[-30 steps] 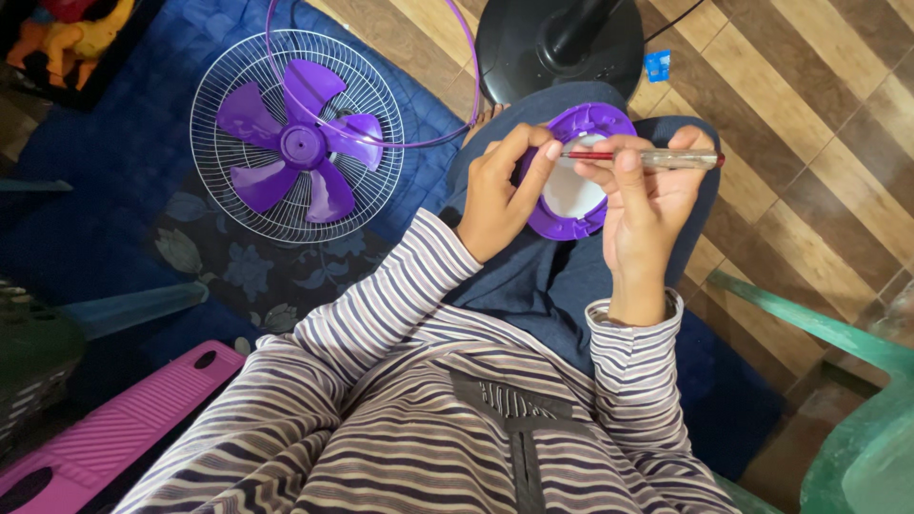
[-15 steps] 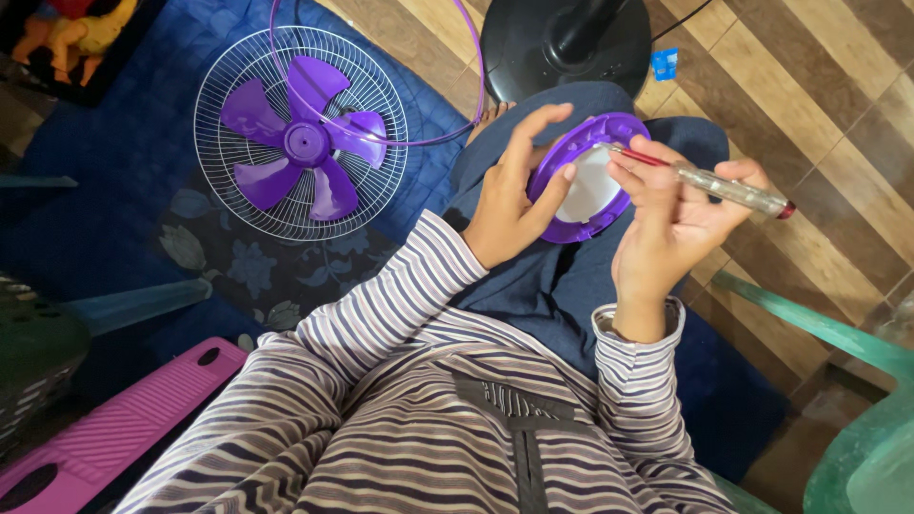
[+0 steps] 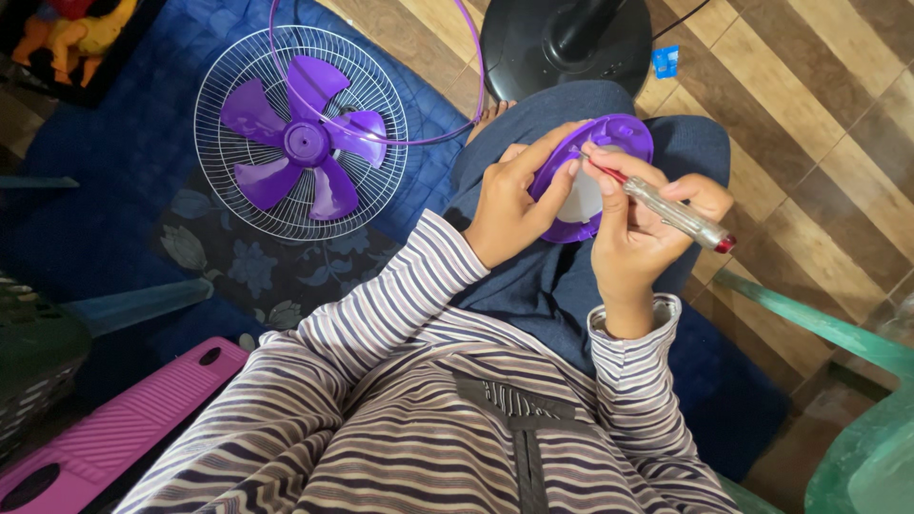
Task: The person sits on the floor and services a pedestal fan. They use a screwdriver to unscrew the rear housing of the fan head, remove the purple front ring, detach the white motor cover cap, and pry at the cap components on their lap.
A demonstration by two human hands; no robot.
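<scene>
Left hand: left hand [image 3: 509, 214] was curled around the left edge of the purple fan motor cover [image 3: 595, 176], fingers closed on its rim, holding it over the lap.
Right hand: right hand [image 3: 638, 233] was clamped on a screwdriver [image 3: 666, 207] with a clear handle and red end cap; fingers wrapped around the shaft end of the handle.
Screwdriver: tip was set against the upper inner face of the cover; handle pointed down and to the right, away from the body.
Cover: round, purple, with a white inner part showing; tilted, resting above the knees on dark blue fabric.
Fan guard: white wire guard [image 3: 300, 133] with purple blades [image 3: 305, 143] lay flat on the blue floral mat [image 3: 238, 262], well apart to the left.
Fan base: black round base [image 3: 566, 43] stood on the striped floor just beyond the knees.
Other: pink slatted board [image 3: 124, 424] lay at lower left.
</scene>
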